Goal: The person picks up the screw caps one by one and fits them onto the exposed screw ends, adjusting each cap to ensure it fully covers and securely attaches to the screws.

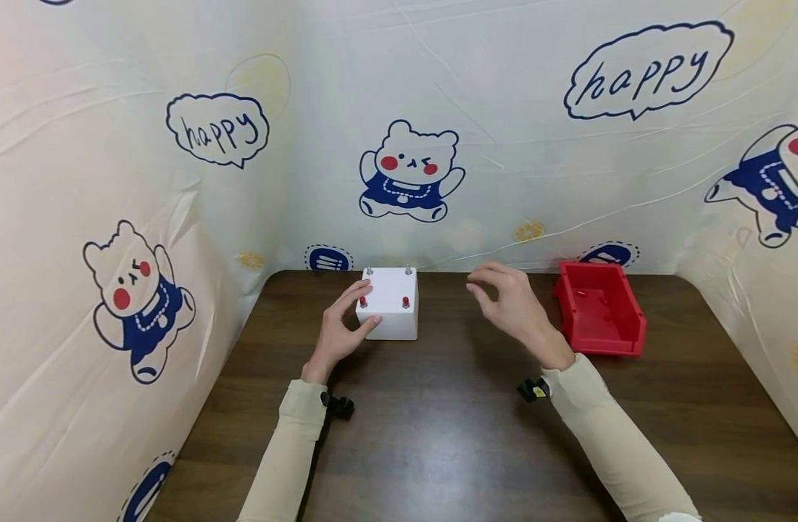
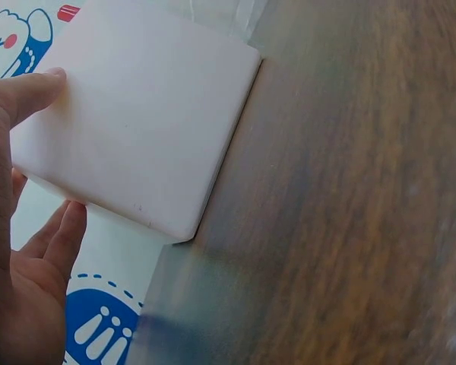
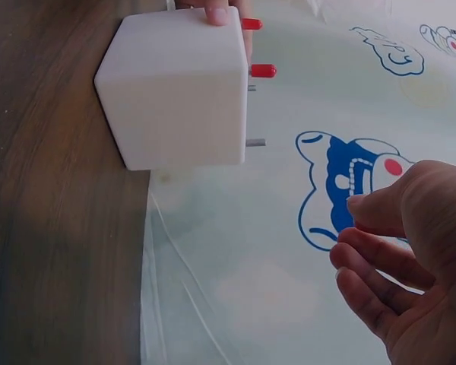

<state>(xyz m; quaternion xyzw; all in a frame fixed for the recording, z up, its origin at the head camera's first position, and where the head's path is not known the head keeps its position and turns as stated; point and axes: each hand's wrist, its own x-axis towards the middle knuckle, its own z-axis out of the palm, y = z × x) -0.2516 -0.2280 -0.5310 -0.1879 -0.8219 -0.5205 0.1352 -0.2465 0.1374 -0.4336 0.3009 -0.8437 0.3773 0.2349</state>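
Observation:
A white box-shaped block (image 1: 387,326) stands on the table, with metal pins on its top. Red caps (image 3: 263,71) cover the two front pins, while the two back pins (image 3: 256,143) are bare metal. My left hand (image 1: 336,335) steadies the block from its left, the thumb (image 2: 55,80) against the front face and the fingers at the far left side. To the right of the block, my right hand (image 1: 512,304) hovers above the table with loosely bent fingers. Nothing shows between its thumb and fingertips in the right wrist view.
A red open-fronted bin (image 1: 636,308) stands at the table's right, beyond the right wrist, with a few small red pieces (image 1: 581,293) inside. The brown wooden table (image 1: 425,435) meets a printed cloth backdrop (image 1: 320,181) behind and on both sides.

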